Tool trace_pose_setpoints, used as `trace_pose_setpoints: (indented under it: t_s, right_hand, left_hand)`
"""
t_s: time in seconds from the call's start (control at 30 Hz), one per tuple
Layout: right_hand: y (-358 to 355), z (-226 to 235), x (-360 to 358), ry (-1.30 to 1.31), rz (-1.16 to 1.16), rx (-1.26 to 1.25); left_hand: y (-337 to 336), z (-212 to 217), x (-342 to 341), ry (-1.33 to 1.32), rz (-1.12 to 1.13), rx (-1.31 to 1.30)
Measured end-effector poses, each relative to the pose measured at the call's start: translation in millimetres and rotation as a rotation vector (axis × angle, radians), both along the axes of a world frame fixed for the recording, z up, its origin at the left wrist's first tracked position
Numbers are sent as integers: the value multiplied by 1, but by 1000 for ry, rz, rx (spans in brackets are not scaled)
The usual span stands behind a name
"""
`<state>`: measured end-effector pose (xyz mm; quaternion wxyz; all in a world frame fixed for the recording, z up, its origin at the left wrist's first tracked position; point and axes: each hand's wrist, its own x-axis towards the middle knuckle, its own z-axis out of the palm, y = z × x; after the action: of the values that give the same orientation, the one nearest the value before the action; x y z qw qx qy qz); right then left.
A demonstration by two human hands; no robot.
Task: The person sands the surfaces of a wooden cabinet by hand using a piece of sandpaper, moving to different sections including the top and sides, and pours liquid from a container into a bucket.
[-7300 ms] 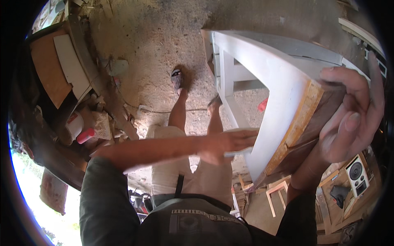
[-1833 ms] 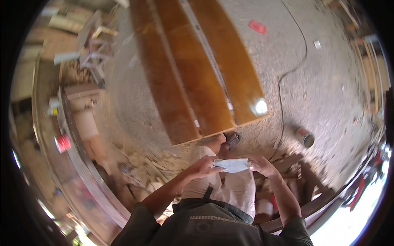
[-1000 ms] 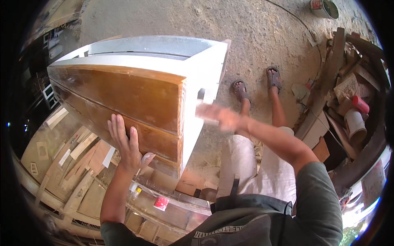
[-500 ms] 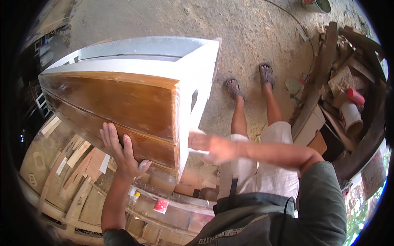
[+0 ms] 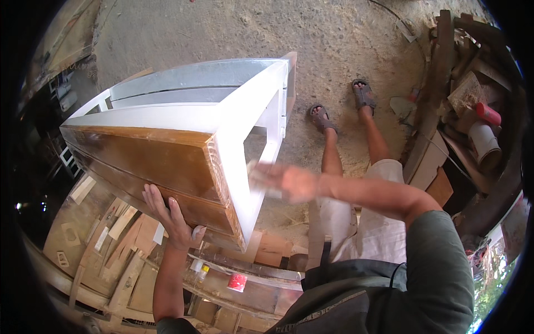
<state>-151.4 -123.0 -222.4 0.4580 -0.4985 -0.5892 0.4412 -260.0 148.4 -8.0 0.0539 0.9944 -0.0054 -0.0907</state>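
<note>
A piece of wooden furniture, probably a bench or small table, lies on its side, with glossy brown planks [image 5: 150, 153] facing me and a white-painted frame [image 5: 233, 125] with legs. Against the lower brown planks my left hand [image 5: 173, 220] lies flat, its fingers stretched out; something whitish shows at its thumb. Smeared by motion, my right hand [image 5: 292, 181] is at the white end frame. Its fingers look closed around something pale, perhaps a folded pad or sheet, too blurred to name. The fingertips meet the frame's edge.
Below the furniture is a workbench [image 5: 78, 261] with wood strips, a red-and-white can [image 5: 237, 282] and a small yellow-capped bottle [image 5: 202, 273]. Scrap wood [image 5: 467, 94] and a white bucket [image 5: 484, 145] are heaped at right. A cable [image 5: 389, 12] crosses the dusty floor.
My right hand has shifted slightly up along the white end frame. The furniture appears turned and lower in view as my head moved; my left hand stays on the planks.
</note>
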Motion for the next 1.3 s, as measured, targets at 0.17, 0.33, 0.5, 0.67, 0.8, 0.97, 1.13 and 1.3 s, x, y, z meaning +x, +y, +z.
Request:
trace_pose_setpoints:
  t_s: [0.17, 0.33, 0.5, 0.67, 0.8, 0.97, 1.13, 1.3]
  right_hand:
    - [-17, -25, 27, 181, -22, -294]
    - [-20, 51, 31, 909, -165, -1064]
    - [15, 137, -31, 1331, -631, -608]
    - [25, 142, 18, 1664, -472, -790]
    - [11, 157, -2, 1555, -676, -607]
    - [44, 134, 58, 1605, -427, -971]
    - [-39, 123, 35, 1400, -527, -649]
    - [-72, 4, 48, 520, -536, -457]
  left_hand:
    - [0, 2, 1, 37, 3, -14]
    - [-1, -2, -8, 35, 27, -16]
    - [-1, 1, -2, 0, 40, -17]
    - [-1, -2, -3, 8, 41, -30]
    - [-4, 3, -4, 10, 13, -11]
    - [-3, 1, 0, 1, 28, -8]
    - [-1, -1, -3, 9, 3, -16]
    - [-1, 0, 1, 22, 10, -29]
